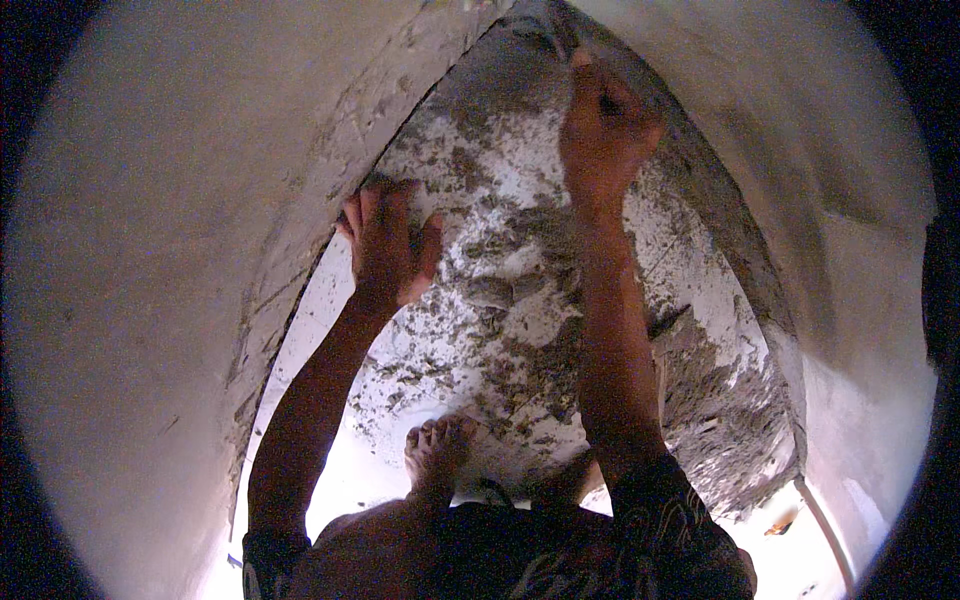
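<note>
My left hand (390,240) is open, its fingers spread at the lower edge of the pale left wall (200,200). Farther ahead and to the right, my right hand (610,135) is closed in a fist. A dark, narrow tool-like thing (565,35) extends from its fingers toward the dim far corner; its kind is too dark and blurred to tell. Beneath both hands lies a floor (530,150) patched white and grey-brown, strewn with crumbly debris (510,290).
The right wall (800,200) curves in toward the left one, meeting at the far end. Rough grey-brown rubble (715,400) lies along its base. My bare foot (437,450) stands on the floor. A small orange thing (782,522) and a thin strip (825,535) lie at lower right.
</note>
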Tool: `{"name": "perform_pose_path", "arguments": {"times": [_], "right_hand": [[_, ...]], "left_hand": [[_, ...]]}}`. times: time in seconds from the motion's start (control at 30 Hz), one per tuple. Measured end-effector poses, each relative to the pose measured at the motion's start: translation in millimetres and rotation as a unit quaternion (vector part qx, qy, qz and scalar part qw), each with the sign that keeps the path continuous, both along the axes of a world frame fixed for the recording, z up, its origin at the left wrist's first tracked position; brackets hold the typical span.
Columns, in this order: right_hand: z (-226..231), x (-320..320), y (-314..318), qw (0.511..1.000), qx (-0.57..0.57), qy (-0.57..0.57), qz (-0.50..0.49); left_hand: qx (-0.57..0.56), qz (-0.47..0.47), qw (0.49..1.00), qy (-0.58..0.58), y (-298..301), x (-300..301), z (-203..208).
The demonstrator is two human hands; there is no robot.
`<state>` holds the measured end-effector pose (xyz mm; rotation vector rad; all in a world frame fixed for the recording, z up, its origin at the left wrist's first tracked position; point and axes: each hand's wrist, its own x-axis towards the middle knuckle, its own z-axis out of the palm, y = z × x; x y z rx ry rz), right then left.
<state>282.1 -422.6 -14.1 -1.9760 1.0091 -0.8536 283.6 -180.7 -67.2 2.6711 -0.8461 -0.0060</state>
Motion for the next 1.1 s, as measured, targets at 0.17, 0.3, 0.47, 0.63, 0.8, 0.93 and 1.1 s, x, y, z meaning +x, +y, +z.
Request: {"name": "perform_pose_path", "arguments": {"times": [0.17,0.3,0.47,0.63,0.8,0.93,1.1], "right_hand": [[7,-9,-2,0.999,-0.019,-0.013,0.026],[-2,18,-13,0.992,-0.057,0.05,0.099],[-10,-9,-11,0.992,0.004,-0.076,0.099],[-19,2,-18,0.994,0.023,0.038,0.1],[27,-91,-20,0.983,0.179,-0.041,-0.011],[18,-45,-22,0.99,0.14,0.013,0.007],[33,-72,-3,0.992,0.098,0.043,-0.062]], "left_hand": [[-0.003,0.005,1.0,-0.019,3,4,-4],[-0.012,0.01,1.0,0.014,-2,1,2],[-0.032,0.002,0.999,-0.019,1,5,5],[-0.039,-0.018,0.998,-0.043,5,5,-10],[-0.02,-0.019,0.999,-0.023,0,1,0],[-0.046,-0.025,0.997,-0.054,2,4,-13],[-0.039,-0.008,0.999,-0.025,5,5,-8]]}}
